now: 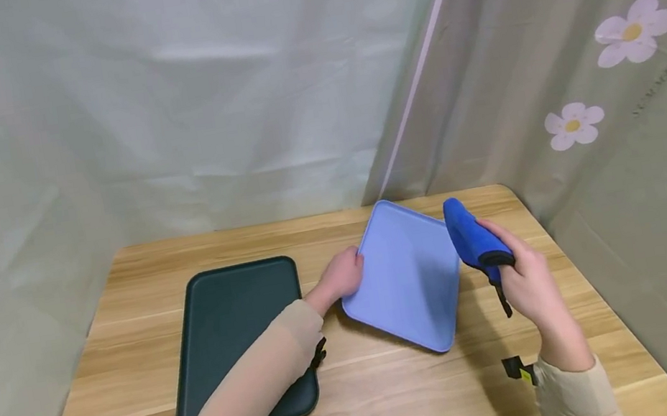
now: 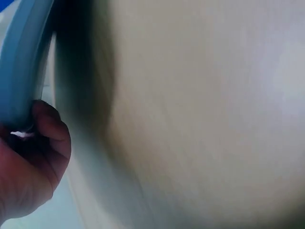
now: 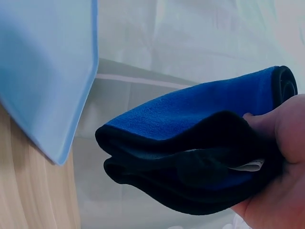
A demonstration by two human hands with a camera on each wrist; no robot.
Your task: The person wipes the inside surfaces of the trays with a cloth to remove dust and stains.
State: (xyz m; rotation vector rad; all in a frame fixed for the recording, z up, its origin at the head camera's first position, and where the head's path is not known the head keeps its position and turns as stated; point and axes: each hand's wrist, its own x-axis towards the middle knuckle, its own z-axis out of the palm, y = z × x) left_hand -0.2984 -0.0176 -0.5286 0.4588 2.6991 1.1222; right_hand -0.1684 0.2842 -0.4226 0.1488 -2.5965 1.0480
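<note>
My left hand (image 1: 344,273) grips the left edge of a light blue rectangular tray (image 1: 410,276), which is tilted above the wooden table. In the left wrist view, curled fingers (image 2: 50,129) hold the tray's rim (image 2: 24,62). To the right of the tray, my right hand (image 1: 528,279) holds a folded blue cloth (image 1: 476,240) with black edging, raised over the table. The right wrist view shows the cloth (image 3: 190,109) in loose folds, with a small white label between its layers and the thumb pressed against it. The tray's corner (image 3: 59,148) is apart from the cloth there.
A dark green tray (image 1: 244,306) lies flat on the left of the wooden table (image 1: 378,404), partly under my left forearm. Pale curtains (image 1: 226,108) hang behind the table and along its sides, with white flowers printed on the right one.
</note>
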